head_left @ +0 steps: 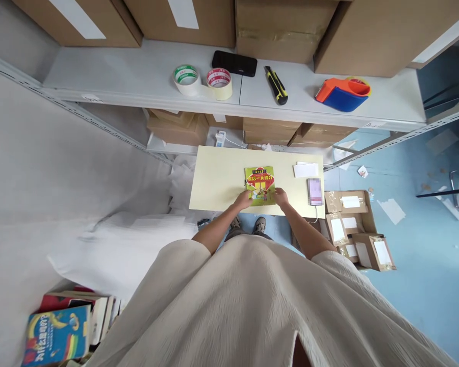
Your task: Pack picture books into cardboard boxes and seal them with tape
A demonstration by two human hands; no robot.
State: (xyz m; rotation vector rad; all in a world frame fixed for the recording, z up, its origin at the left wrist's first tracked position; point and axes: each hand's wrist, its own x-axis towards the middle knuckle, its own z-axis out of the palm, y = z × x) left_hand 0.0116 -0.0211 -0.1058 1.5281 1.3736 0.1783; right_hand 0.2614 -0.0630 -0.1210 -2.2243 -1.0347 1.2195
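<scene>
A small green and red picture book (260, 184) lies on a pale yellow table (218, 178) below me. My left hand (243, 199) grips its lower left corner. On the lower right edge of the book rests my right hand (280, 195), fingers curled on it. Both hands hold the book flat on the tabletop.
A phone (314, 191) with a lit screen and white slips (306, 169) lie right of the book. The shelf above holds two tape rolls (202, 81), a black case (234, 63), a utility knife (276, 85) and a tape dispenser (343, 93). Taped parcels (357, 234) sit right; books (67, 326) lie lower left.
</scene>
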